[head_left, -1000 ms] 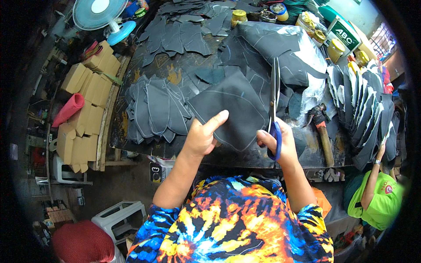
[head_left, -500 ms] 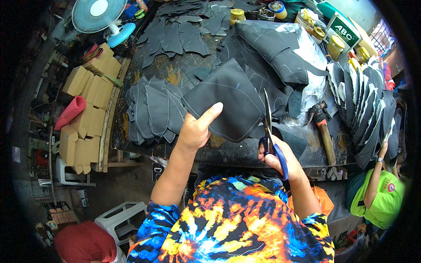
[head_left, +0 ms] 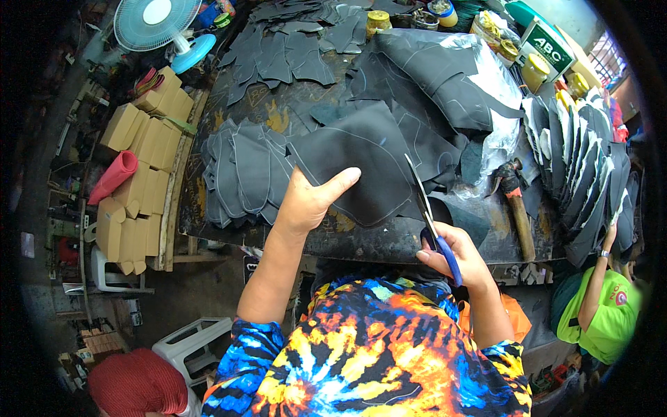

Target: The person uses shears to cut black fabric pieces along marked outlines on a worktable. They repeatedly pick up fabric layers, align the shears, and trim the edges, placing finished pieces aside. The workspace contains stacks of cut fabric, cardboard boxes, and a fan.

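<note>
A piece of dark grey leather-like sheet [head_left: 365, 142] with pale marking lines is pinched in my left hand [head_left: 309, 198], thumb on top and fingers hidden beneath. My right hand [head_left: 460, 254] grips blue-handled scissors [head_left: 432, 222] by their loops. The blades point up and away, alongside the sheet's right edge, and look nearly closed. Left of the held sheet lies a stack of cut dark pieces [head_left: 243, 170] with pale outlines. Larger dark sheets [head_left: 458, 87] lie beyond it on the table.
A hammer [head_left: 515, 208] lies on the dark table [head_left: 333, 240] to the right. Upright dark pieces with white backing [head_left: 577, 174] stand beyond it, touched by a person in a green shirt [head_left: 604, 306]. Tan boxes [head_left: 142, 174] and a fan [head_left: 156, 24] are at left. Yellow-lidded jars [head_left: 535, 69] stand far right.
The scissors have tilted further left, their tips lower and nearer the held sheet's edge. My left hand and the sheet have shifted and turned slightly.
</note>
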The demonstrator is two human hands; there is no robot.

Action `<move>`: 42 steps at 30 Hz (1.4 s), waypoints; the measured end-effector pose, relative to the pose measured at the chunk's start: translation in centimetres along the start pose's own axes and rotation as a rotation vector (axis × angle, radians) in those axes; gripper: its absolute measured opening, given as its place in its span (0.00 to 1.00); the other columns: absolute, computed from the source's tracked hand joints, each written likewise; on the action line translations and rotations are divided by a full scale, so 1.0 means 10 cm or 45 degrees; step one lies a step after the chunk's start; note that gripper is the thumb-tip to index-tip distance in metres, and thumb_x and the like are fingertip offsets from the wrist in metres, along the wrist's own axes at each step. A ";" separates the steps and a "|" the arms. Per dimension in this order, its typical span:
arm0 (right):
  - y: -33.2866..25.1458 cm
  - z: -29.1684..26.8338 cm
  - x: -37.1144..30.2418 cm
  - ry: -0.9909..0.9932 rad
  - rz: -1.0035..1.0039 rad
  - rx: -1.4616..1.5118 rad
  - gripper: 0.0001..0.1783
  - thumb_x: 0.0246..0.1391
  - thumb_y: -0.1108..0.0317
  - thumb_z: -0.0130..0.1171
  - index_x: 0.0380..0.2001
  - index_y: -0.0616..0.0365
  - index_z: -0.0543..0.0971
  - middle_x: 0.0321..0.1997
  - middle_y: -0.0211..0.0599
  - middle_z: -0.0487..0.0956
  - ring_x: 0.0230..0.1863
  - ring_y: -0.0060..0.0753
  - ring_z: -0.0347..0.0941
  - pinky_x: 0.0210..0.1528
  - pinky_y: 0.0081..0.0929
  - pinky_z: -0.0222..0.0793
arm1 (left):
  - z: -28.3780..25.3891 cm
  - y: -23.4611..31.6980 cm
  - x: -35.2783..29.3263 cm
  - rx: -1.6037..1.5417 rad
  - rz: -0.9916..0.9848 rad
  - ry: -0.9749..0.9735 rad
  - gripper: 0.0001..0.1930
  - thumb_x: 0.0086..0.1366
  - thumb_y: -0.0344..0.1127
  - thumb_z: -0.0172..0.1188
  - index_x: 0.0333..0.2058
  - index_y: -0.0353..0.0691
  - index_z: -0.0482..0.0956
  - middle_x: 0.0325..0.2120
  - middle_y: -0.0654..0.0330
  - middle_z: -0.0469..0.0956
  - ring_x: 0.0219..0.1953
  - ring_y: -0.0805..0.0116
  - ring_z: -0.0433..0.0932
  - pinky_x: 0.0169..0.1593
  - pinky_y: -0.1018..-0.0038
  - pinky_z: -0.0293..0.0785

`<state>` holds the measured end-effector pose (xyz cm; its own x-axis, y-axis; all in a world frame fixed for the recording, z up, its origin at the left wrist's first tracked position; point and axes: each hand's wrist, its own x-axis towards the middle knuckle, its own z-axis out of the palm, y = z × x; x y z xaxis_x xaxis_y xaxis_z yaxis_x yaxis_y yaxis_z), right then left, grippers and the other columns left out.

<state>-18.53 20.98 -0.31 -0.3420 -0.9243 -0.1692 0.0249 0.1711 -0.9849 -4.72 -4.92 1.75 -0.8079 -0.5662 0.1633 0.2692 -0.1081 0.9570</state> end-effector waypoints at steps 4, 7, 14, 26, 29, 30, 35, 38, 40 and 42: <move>-0.01 -0.02 -0.07 -0.033 0.107 0.075 0.13 0.57 0.71 0.70 0.27 0.55 0.73 0.25 0.16 0.68 0.29 0.10 0.61 0.31 0.17 0.60 | 0.01 0.01 0.01 0.078 0.051 0.000 0.25 0.57 0.25 0.74 0.54 0.34 0.77 0.47 0.59 0.82 0.49 0.68 0.80 0.55 0.70 0.76; 0.00 0.00 -0.12 -0.029 0.132 0.115 0.13 0.57 0.72 0.69 0.27 0.55 0.73 0.26 0.15 0.68 0.30 0.09 0.61 0.31 0.17 0.59 | 0.00 0.02 0.01 0.147 0.037 -0.006 0.27 0.56 0.25 0.76 0.53 0.34 0.77 0.48 0.58 0.82 0.50 0.68 0.80 0.56 0.69 0.76; 0.01 0.03 -0.09 -0.088 0.193 0.199 0.11 0.58 0.71 0.69 0.29 0.55 0.74 0.27 0.15 0.69 0.31 0.09 0.62 0.32 0.16 0.61 | 0.05 0.05 -0.05 0.291 -0.097 -0.088 0.30 0.54 0.28 0.77 0.56 0.33 0.76 0.50 0.57 0.82 0.52 0.68 0.80 0.57 0.68 0.76; 0.00 -0.07 -0.11 -0.096 0.183 0.045 0.13 0.57 0.71 0.69 0.26 0.56 0.73 0.26 0.15 0.68 0.30 0.09 0.61 0.30 0.17 0.58 | 0.05 0.12 -0.09 0.333 -0.243 -0.228 0.38 0.51 0.25 0.78 0.62 0.34 0.72 0.55 0.58 0.79 0.58 0.67 0.76 0.63 0.67 0.71; 0.02 -0.14 -0.16 -0.116 0.226 0.044 0.15 0.57 0.71 0.70 0.24 0.55 0.72 0.25 0.15 0.67 0.28 0.09 0.60 0.28 0.18 0.56 | 0.02 0.14 -0.10 0.359 -0.279 -0.295 0.38 0.50 0.26 0.79 0.61 0.34 0.73 0.54 0.58 0.79 0.57 0.68 0.76 0.62 0.67 0.72; 0.03 -0.14 -0.17 -0.123 0.298 0.026 0.15 0.57 0.71 0.70 0.24 0.55 0.72 0.24 0.14 0.67 0.28 0.09 0.60 0.28 0.18 0.56 | 0.01 0.15 -0.11 0.332 -0.296 -0.297 0.38 0.50 0.26 0.79 0.61 0.34 0.73 0.54 0.59 0.79 0.57 0.68 0.76 0.61 0.67 0.72; 0.06 -0.10 -0.16 -0.183 0.228 0.143 0.14 0.57 0.70 0.70 0.25 0.55 0.73 0.24 0.15 0.68 0.28 0.09 0.60 0.28 0.18 0.57 | 0.06 0.10 -0.18 0.237 -0.410 -0.333 0.38 0.50 0.27 0.79 0.61 0.35 0.73 0.53 0.60 0.79 0.55 0.70 0.77 0.61 0.68 0.73; 0.07 -0.06 -0.11 -0.188 0.128 0.110 0.14 0.57 0.69 0.70 0.25 0.55 0.73 0.24 0.15 0.68 0.28 0.09 0.61 0.29 0.17 0.58 | 0.14 0.02 -0.25 0.220 -0.417 -0.401 0.37 0.51 0.27 0.79 0.60 0.35 0.73 0.52 0.60 0.80 0.54 0.70 0.76 0.60 0.68 0.73; 0.07 -0.04 -0.10 -0.160 0.056 0.015 0.13 0.58 0.70 0.70 0.26 0.56 0.74 0.24 0.15 0.69 0.28 0.09 0.62 0.29 0.17 0.59 | 0.13 -0.01 -0.27 0.151 -0.437 -0.400 0.37 0.51 0.27 0.79 0.60 0.35 0.73 0.53 0.60 0.79 0.55 0.70 0.76 0.61 0.68 0.72; 0.08 -0.03 -0.11 -0.141 0.167 0.090 0.13 0.57 0.70 0.70 0.26 0.56 0.74 0.24 0.15 0.69 0.28 0.09 0.62 0.29 0.17 0.59 | 0.12 -0.01 -0.31 0.127 -0.452 -0.383 0.36 0.51 0.28 0.80 0.59 0.35 0.74 0.53 0.61 0.79 0.56 0.70 0.75 0.61 0.68 0.72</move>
<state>-18.38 22.27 -0.91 -0.2264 -0.9281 -0.2955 0.1301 0.2718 -0.9535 -2.89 -2.21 1.46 -0.9607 -0.2455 -0.1298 -0.0905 -0.1649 0.9821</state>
